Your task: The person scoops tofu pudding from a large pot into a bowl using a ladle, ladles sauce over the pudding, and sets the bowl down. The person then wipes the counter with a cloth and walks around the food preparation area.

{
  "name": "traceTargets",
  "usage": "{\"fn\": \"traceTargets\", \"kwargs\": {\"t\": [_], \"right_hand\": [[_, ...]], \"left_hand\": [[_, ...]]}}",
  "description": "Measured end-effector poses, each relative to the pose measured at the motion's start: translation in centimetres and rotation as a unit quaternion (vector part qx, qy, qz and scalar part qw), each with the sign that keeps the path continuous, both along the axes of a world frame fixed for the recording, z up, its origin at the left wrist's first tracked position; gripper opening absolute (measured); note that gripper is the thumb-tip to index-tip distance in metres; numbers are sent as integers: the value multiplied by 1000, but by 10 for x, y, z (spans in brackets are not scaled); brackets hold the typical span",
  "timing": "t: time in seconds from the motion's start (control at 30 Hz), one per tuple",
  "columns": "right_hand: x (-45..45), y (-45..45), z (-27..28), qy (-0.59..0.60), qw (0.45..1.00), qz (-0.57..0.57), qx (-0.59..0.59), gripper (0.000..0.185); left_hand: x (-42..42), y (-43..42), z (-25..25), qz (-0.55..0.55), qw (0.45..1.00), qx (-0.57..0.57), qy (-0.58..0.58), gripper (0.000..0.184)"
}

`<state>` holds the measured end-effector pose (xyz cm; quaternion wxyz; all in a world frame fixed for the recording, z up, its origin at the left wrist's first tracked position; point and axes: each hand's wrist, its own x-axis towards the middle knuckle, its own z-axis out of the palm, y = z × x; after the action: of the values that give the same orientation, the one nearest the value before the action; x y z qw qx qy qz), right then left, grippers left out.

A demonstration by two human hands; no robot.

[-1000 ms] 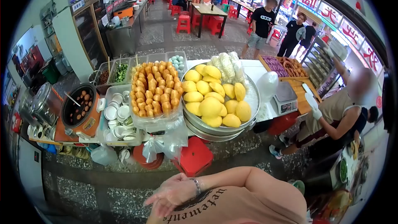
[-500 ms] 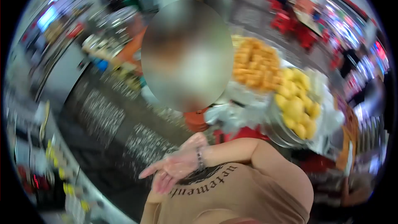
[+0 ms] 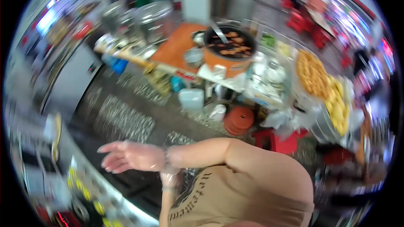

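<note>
My right hand [image 3: 136, 155], in a clear plastic glove, stretches to the left across my body. Its fingers are out and slightly apart, with nothing in them, and a beaded bracelet circles the wrist. Just below that wrist is my left hand [image 3: 171, 179], also gloved in clear plastic; its fingers are hidden behind the right wrist, and I cannot tell whether the two touch. Nearest the right hand lies the metal counter edge [image 3: 105, 189], at the lower left, with yellow-marked items [image 3: 86, 193] blurred on it.
Beyond a dark patterned floor [image 3: 126, 117] stands a large pot [image 3: 210, 56] of dark broth with brown pieces and a ladle. Beside it are a tub of white bowls [image 3: 269, 77], fried golden pieces [image 3: 311, 73] and yellow pieces [image 3: 338, 109]. A red stool [image 3: 282, 142] stands below.
My view has swung left, so the food stands further right. The person who blocked the pot is out of sight. My right hand has moved left and extended past the left hand.
</note>
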<state>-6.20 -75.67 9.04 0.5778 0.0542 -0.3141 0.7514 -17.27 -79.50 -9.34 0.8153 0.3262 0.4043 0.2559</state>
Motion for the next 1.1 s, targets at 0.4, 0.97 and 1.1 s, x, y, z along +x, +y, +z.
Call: {"fn": "traceTargets", "kwargs": {"t": [0.4, 0.97, 1.1], "right_hand": [[148, 332, 0, -82, 920, -383, -23, 54], [117, 883, -36, -36, 988, -141, -60, 51], [59, 1011, -80, -55, 965, -109, -231, 50]], "left_hand": [[132, 328, 122, -155, 893, 419, 58, 24], [97, 931, 155, 50, 914, 22, -402, 39], [104, 1086, 173, 51, 896, 92, -431, 72]]}}
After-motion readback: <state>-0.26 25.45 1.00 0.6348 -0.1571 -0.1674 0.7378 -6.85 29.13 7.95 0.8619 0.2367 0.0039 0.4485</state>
